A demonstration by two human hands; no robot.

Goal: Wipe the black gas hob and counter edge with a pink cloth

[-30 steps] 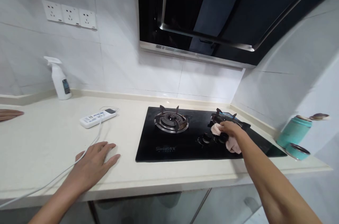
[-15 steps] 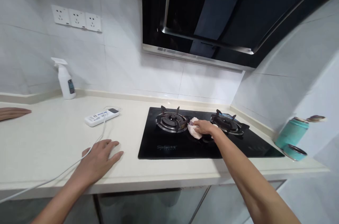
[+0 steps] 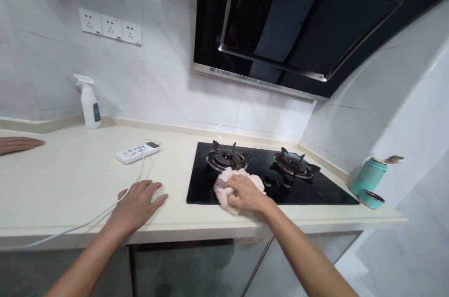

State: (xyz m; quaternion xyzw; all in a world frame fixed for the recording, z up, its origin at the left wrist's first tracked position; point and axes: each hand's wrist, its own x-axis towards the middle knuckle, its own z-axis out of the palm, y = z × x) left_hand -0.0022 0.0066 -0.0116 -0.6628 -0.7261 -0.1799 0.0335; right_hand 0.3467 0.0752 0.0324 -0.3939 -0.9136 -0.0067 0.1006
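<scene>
Bunched under my right hand (image 3: pixel 245 191) is a pale pink cloth (image 3: pixel 226 203), pressed on the front left of the black gas stove (image 3: pixel 312 199). The cloth reaches the stove's front edge. Just behind it stands the left burner (image 3: pixel 227 158); two knobs and the right burner (image 3: pixel 295 164) lie to its right. My left hand (image 3: pixel 138 206) rests palm down on the cream countertop (image 3: pixel 87 170), fingers spread, holding nothing. A white cable (image 3: pixel 101 213) crosses the back of that hand and runs toward a white handheld device (image 3: pixel 138 152).
A white spray bottle (image 3: pixel 90 105) stands by the back wall. Another person's hand (image 3: pixel 19 144) lies at the left edge. Right of the stove are a turquoise can (image 3: pixel 368 175) and a small turquoise tin (image 3: pixel 371 199). The black range hood (image 3: pixel 273 21) overhangs the stove.
My right hand has moved the cloth left and toward me, from between the burners to the stove's front left. My left hand stays flat on the counter. The view has shifted slightly.
</scene>
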